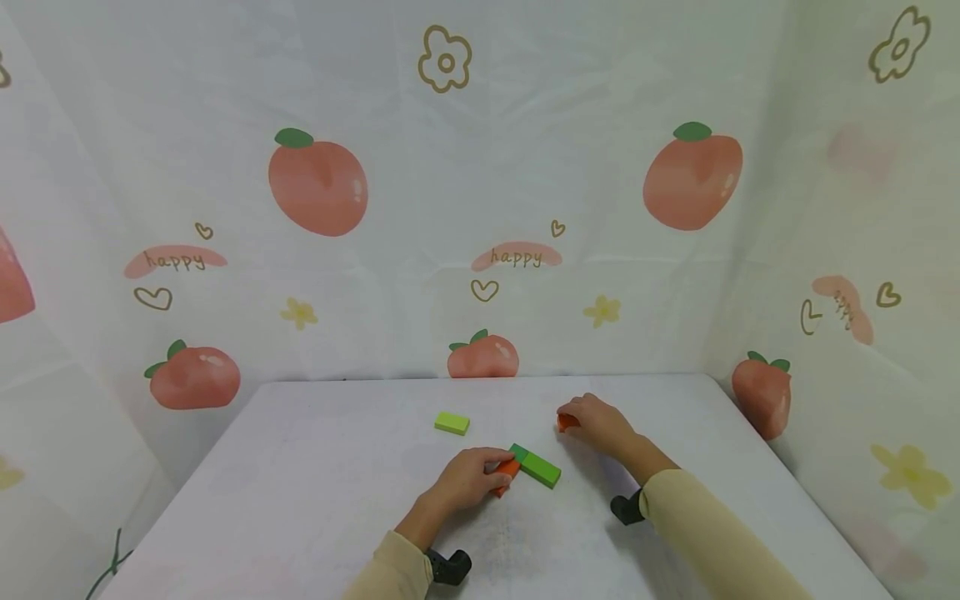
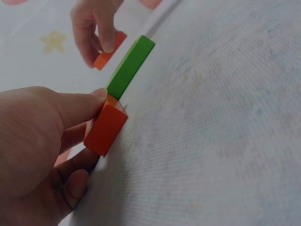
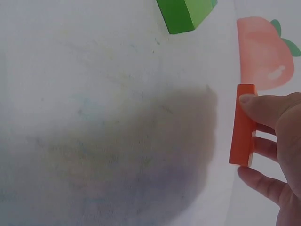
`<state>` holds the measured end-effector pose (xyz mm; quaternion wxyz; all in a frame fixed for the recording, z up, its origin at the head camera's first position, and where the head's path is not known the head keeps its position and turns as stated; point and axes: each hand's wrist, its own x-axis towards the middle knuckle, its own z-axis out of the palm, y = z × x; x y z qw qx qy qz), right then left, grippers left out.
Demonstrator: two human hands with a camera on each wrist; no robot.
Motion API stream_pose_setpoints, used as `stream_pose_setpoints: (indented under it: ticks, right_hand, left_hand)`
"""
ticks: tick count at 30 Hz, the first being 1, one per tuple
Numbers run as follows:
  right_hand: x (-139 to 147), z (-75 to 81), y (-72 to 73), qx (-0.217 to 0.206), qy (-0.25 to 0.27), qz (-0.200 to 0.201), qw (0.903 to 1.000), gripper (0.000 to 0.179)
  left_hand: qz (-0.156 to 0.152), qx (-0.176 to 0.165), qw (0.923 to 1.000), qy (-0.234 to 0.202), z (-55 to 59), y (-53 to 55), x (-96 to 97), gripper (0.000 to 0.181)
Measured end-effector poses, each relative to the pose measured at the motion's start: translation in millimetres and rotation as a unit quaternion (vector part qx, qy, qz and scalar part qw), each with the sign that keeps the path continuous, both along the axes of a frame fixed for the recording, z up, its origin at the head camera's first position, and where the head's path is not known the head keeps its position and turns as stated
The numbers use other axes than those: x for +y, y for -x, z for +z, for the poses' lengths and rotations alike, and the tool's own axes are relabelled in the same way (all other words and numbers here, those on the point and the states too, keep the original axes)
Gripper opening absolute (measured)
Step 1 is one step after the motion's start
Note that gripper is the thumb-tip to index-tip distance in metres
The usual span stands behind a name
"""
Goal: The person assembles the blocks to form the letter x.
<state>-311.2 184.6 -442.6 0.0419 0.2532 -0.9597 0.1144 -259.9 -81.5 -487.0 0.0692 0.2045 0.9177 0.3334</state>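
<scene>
My left hand point(image 1: 467, 478) pinches an orange block point(image 2: 104, 129) between thumb and fingers, low over the white table. That block's far end meets, or nearly meets, a green block point(image 1: 542, 470) lying on the table. A darker green piece point(image 1: 518, 452) shows at the green block's far end. Farther back on the right, my right hand point(image 1: 600, 423) holds a second orange block point(image 3: 243, 125) by thumb and fingertips, raised off the tabletop. Much of this block is hidden by the fingers in the head view.
A lime-green block point(image 1: 452, 423) lies alone toward the back of the white table point(image 1: 300, 492). A curtain with fruit prints point(image 1: 480, 167) hangs behind and at both sides. Each wrist wears a black device point(image 1: 450, 567).
</scene>
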Motion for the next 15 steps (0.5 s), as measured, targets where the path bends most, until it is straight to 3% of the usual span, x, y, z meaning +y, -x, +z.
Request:
stream_pose_setpoints:
  ticks: [15]
  right_hand:
    - [-13, -6.0, 0.1, 0.011, 0.028, 0.005, 0.9995, 0.026]
  left_hand:
    - [0.002, -0.003, 1.0, -0.002, 3.5, -0.7, 0.6, 0.04]
